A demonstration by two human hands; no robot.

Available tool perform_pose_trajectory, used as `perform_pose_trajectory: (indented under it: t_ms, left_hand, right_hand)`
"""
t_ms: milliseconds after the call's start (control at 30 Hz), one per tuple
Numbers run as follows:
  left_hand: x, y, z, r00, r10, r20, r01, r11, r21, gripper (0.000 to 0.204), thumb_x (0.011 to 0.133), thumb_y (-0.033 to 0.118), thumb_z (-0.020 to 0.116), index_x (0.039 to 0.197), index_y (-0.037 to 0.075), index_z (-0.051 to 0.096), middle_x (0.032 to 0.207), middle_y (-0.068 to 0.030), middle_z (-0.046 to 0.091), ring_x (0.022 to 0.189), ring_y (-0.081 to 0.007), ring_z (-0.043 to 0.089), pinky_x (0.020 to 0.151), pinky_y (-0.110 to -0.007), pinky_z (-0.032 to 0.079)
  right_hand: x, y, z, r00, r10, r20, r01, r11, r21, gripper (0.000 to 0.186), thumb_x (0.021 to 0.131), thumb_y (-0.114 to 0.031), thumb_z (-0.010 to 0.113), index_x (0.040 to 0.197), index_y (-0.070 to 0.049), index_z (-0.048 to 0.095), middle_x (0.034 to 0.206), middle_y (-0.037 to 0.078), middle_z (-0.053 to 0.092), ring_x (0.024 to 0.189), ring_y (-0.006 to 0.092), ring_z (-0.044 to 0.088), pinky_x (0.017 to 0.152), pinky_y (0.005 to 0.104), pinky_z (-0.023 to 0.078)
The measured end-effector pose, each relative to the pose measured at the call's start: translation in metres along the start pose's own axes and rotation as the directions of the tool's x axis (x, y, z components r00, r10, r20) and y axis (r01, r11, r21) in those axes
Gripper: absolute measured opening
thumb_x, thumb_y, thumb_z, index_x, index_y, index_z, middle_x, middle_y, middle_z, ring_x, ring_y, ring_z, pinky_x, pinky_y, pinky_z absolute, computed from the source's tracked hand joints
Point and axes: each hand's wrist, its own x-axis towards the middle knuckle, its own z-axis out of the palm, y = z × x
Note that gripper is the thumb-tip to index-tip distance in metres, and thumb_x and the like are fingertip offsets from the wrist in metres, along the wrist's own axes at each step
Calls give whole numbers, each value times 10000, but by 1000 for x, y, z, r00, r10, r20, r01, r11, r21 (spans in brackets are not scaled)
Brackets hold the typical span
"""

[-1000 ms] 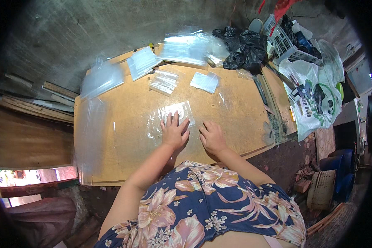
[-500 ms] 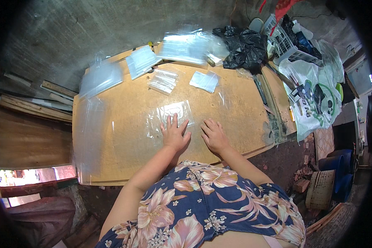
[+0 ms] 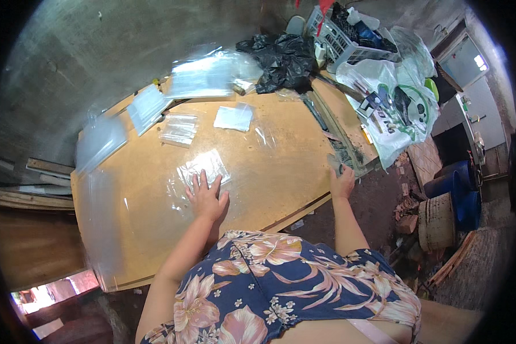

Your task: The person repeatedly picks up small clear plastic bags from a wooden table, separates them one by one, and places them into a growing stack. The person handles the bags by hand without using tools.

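My left hand (image 3: 207,198) lies flat with fingers spread on a clear plastic bag (image 3: 207,166) on the wooden board. My right hand (image 3: 342,182) is at the board's right edge, beside the grey-stained strip. Its fingers are bent there around something greyish that I cannot make out. Beyond my left hand lie a small stack of clear plastic sleeves (image 3: 179,129) and a whitish stack of small bags (image 3: 233,118). A long clear plastic sheet (image 3: 101,223) covers the left end of the wooden board (image 3: 269,183).
Stacks of clear plastic (image 3: 196,77) line the far edge, next to a black plastic bag (image 3: 284,60). At the far right stand a grey crate (image 3: 347,49) and a white plastic bag (image 3: 384,109) with tools on it. Blue barrels (image 3: 450,186) stand on the floor to the right.
My right hand has moved from the middle of the board to its right edge, and its fingers have bent. My left hand stays on the clear bag. The view has turned right.
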Motion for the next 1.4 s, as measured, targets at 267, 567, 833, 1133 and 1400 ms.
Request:
perform_pose_trajectory:
  t_ms: [267,567,833,1133,1400]
  left_hand:
    - [-1,1,-4,1000,0,-9,0,1000,-23,506,762,422,562,1246,287,500,1427,-146,264,1328,-366,180,1021,-610,119]
    - [-2,-2,-2,999,21,-40,-21,1000,-5,512,754,423,559,1247,296,500,1422,-142,271,1313,-360,217,1018,-595,148]
    - [-1,-1,-1,1000,-12,1,12,999,-38,528,763,456,556,1267,316,479,1435,-121,243,1332,-336,175,1029,-575,138]
    - [-3,-1,-2,1000,-5,-11,5,1000,-30,520,777,462,540,1271,317,472,1431,-124,250,1332,-337,176,1031,-571,130]
    - [-3,-1,-3,1000,-4,12,4,1000,-5,516,795,458,522,1286,320,448,1443,-122,226,1340,-331,160,1038,-567,119]
  right_hand:
    - [17,13,6,988,97,119,-92,995,-44,129,795,-158,595,810,-29,587,854,159,549,834,341,538,730,425,433]
    - [18,-63,5,964,-111,241,-7,898,439,137,836,-145,515,818,-26,581,788,136,544,768,299,530,683,428,427]
    - [-95,-201,30,552,-684,476,300,696,653,160,848,-163,500,900,-51,601,777,179,595,734,326,597,649,407,465]
    - [-105,-205,56,397,-828,396,581,561,590,125,834,-180,526,824,-62,569,781,172,582,738,364,570,648,440,450]
    - [-106,-207,56,391,-857,335,616,514,596,104,824,-162,530,835,-63,561,770,180,579,712,365,573,613,441,457]
